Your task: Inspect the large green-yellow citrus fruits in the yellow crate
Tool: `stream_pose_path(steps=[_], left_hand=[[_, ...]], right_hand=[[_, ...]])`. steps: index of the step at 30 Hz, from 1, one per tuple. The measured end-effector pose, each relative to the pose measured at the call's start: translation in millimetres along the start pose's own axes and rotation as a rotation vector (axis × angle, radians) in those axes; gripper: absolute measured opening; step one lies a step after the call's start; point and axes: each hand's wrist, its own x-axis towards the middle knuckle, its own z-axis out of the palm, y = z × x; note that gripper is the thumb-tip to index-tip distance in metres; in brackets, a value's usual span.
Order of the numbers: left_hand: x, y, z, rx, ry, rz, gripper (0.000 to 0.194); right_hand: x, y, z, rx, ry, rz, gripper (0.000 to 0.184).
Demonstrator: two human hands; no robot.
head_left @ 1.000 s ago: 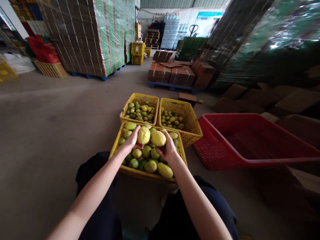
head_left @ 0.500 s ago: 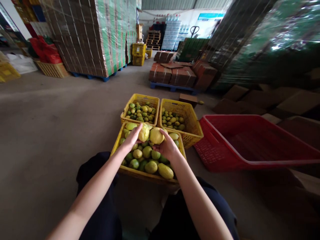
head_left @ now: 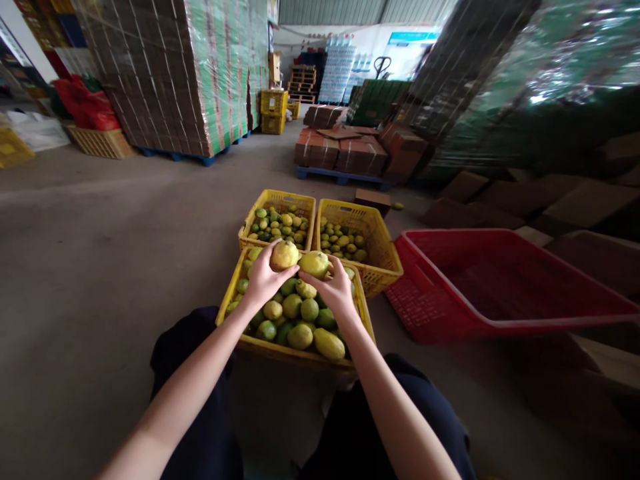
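Closing around a fruit apiece, the fingers of the left hand point(head_left: 267, 280) and of the right hand point(head_left: 336, 287) are clamped on their loads, thumbs on the near side and pointing inward, tips close together; whether they touch I cannot tell. The left fruit point(head_left: 285, 255) sits just inward of the left fingers and the right fruit point(head_left: 315, 265) just inward of the right ones, so the two lie side by side in the gap between the palms, each nearest its own hand. The right fruit's long axis runs roughly crosswise, from one hand towards the other; the left one looks rounder, its axis hard to read. Both are mainly yellow with slightly uneven skin, the right one greener at its outer end. Beneath them, a yellow front crate point(head_left: 285, 349) holds a pile of green and yellow fruit point(head_left: 293, 307). Just beyond stand a rear left crate point(head_left: 312, 223) and a rear right crate point(head_left: 385, 250), both with fruit inside; a red basket point(head_left: 410, 293) stands to the right on the floor point(head_left: 125, 247).
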Motion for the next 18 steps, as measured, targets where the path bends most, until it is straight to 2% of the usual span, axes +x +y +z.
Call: stream_pose_path(steps=[3, 7, 9, 14, 18], left_hand=[[-2, -3, -0.9, 0.086, -0.004, 0.22, 0.067], [-7, 3, -5.0, 0.265, -0.043, 0.581, 0.067], [-10, 7, -6.6, 0.342, -0.063, 0.701, 0.069], [-11, 10, -7.1, 0.363, -0.063, 0.781, 0.075], [-11, 10, -7.0, 0.348, -0.101, 0.714, 0.069]], right_hand=[[-1, -3, 0, -0.141, 0.007, -0.051, 0.069], [-4, -8, -1, -0.307, 0.049, -0.168, 0.062], [-5, -9, -2, -0.333, 0.072, -0.206, 0.061], [-6, -9, -2, -0.329, 0.096, -0.231, 0.06], [-7, -12, -2, -0.305, 0.092, -0.214, 0.06]])
